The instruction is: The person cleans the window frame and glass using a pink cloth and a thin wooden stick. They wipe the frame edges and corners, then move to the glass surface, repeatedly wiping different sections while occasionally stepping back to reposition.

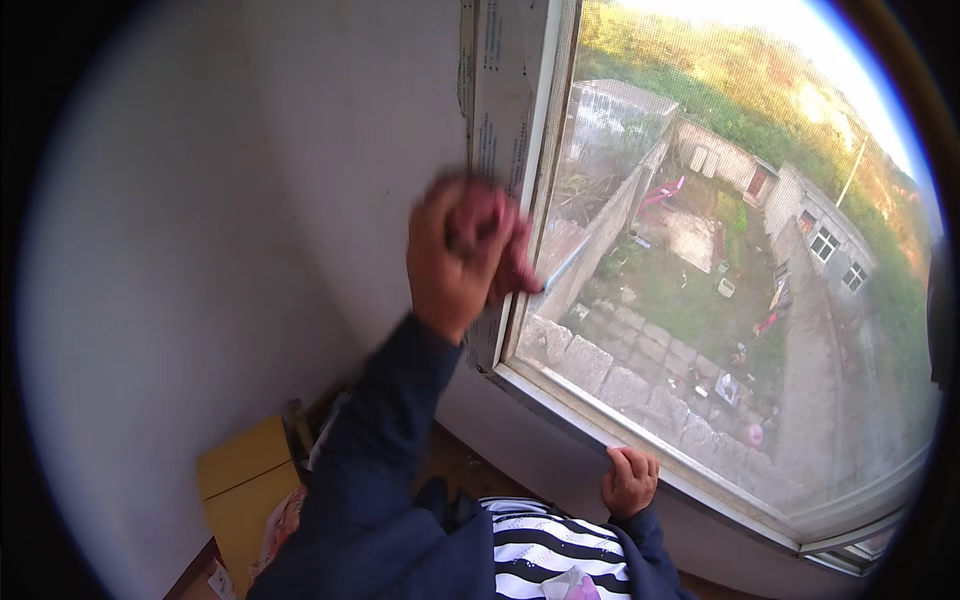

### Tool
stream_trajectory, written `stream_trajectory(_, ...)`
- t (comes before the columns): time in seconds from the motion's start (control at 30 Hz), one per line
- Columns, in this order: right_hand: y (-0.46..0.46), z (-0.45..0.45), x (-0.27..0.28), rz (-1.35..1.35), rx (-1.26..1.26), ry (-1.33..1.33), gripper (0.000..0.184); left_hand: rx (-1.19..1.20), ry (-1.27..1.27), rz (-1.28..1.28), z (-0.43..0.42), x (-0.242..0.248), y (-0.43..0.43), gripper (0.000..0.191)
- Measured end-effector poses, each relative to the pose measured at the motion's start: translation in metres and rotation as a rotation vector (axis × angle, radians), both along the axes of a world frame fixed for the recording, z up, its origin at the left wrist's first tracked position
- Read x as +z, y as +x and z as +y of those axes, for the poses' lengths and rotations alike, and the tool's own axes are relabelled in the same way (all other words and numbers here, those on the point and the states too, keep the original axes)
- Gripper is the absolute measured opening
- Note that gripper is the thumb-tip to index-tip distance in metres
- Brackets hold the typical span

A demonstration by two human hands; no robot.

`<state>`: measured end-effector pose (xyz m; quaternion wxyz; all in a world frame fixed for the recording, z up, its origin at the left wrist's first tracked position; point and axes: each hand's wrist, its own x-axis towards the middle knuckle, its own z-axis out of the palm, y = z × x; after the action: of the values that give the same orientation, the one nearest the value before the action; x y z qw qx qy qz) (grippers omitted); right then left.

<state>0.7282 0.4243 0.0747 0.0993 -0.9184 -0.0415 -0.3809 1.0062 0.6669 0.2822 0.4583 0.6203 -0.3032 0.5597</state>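
My left hand [444, 274] is raised at the left side of the window, its fingers closed around a reddish cloth [517, 251]. Motion blurs both the hand and the cloth. The cloth hangs over the white window frame [512, 322] and partly hides it; whether it touches the frame, I cannot tell. Lower down, my right hand [631, 481] grips the edge of the window sill [570, 409] with bent fingers. Beside both hands is a window with a fine mesh screen [675, 300].
A plain wall [247, 187] stands to the left. Printed protective film [499, 105] covers part of the frame. At the lower left are a yellow cardboard box [247, 469] and a crumpled plastic bag [277, 525]. Through the window, a walled yard [667, 292] lies far below.
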Motion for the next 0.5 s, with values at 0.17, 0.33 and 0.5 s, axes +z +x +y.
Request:
stream_trajectory(0.17, 0.008, 0.005, -0.002, -0.019, 0.072, 0.024, 0.041, 0.157, 0.112, -0.422, 0.023, 0.188, 0.027, 0.047)
stream_trajectory(0.33, 0.002, -0.003, -0.007, 0.015, 0.044, 0.064, 0.036, -0.169, 0.064, -0.266, -0.002, 0.178, -0.001, 0.029)
stream_trajectory(0.5, 0.004, -0.001, -0.006, 0.031, 0.057, 0.047, 0.033, -0.009, 0.039, -0.091, 0.015, 0.028, 0.0, 0.05)
